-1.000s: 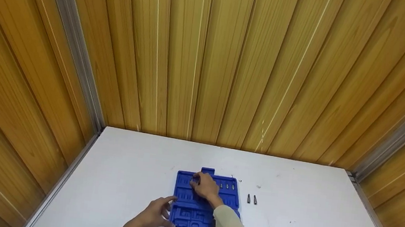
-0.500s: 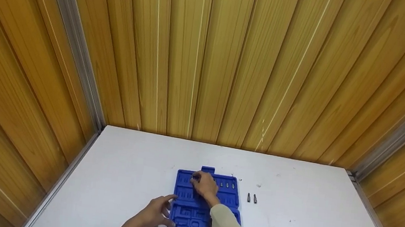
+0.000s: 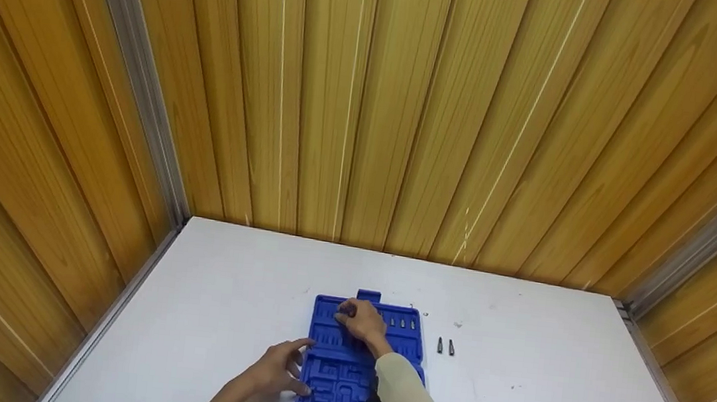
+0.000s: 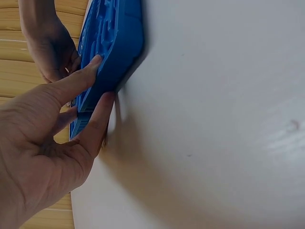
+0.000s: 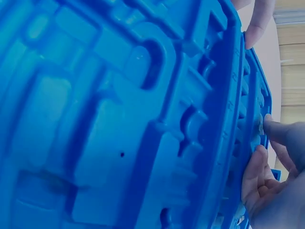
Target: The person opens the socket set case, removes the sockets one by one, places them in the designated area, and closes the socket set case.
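Observation:
An open blue plastic tool case point(image 3: 340, 373) lies on the white table, its moulded recesses facing up. My left hand point(image 3: 277, 369) grips the case's left edge. In the left wrist view its thumb point(image 4: 90, 69) is on the rim and a finger is against the outer side. Over the upper half, my right hand point(image 3: 364, 321) pinches something small at a row of slots; in the right wrist view a small metal bit point(image 5: 259, 124) shows by its fingertips, partly hidden. Several bits point(image 3: 402, 323) sit in slots to the right of that hand.
Two dark bits point(image 3: 446, 347) lie on the white table point(image 3: 546, 380) to the right of the case. A blue latch tab point(image 3: 368, 295) sticks out at the case's far edge. Wood-patterned panels point(image 3: 394, 111) stand behind the table and at both sides.
The right hand's fingers shift slightly at the same slot. The left hand keeps its place on the case edge. The whole head view has shifted a little.

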`<state>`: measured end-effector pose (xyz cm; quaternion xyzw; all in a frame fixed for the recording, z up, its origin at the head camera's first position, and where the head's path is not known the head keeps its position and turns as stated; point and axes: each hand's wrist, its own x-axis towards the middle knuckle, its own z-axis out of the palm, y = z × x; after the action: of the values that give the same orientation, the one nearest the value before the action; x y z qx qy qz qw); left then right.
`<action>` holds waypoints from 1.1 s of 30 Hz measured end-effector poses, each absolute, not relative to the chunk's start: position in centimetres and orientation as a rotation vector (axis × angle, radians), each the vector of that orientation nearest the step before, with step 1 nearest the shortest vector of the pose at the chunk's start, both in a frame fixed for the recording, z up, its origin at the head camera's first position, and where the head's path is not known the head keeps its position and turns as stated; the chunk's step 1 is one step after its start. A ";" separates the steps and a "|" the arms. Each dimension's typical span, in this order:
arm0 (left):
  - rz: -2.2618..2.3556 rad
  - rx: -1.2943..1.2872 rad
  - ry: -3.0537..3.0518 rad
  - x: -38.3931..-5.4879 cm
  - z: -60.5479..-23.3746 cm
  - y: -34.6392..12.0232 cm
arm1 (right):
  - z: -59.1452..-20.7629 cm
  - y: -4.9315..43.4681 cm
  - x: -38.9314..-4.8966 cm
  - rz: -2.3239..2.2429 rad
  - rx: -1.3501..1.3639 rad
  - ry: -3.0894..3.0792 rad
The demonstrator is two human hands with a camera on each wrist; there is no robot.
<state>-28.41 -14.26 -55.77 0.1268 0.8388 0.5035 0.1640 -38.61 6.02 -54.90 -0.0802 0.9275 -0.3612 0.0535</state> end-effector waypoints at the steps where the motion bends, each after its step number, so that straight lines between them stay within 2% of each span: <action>1: 1.436 0.358 2.389 -28.4 -55.7 -14.3 | -54.9 6.0 -38.6 -1.111 -0.230 2.819; 4: 1.434 0.359 2.386 -28.4 -55.6 -14.2 | -55.3 6.1 -38.5 -1.199 -0.199 2.814; 8: 1.440 0.370 2.380 -28.6 -55.6 -14.2 | -55.7 6.6 -38.6 -1.555 -0.149 2.676; 13: 1.433 0.355 2.386 -28.8 -55.4 -14.2 | -54.2 7.7 -39.3 -1.875 -0.103 2.365; 19: 1.419 0.335 2.392 -28.4 -55.5 -14.0 | -52.5 10.9 -39.5 -1.903 -0.171 2.269; 33: 1.455 0.364 2.369 -28.0 -55.6 -14.2 | -52.0 20.6 -39.4 -1.716 -0.064 2.449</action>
<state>-28.02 -14.23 -55.63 0.1278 0.8330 0.5114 0.1680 -39.39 20.56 -51.96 -0.0215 0.8164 -0.5721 0.0751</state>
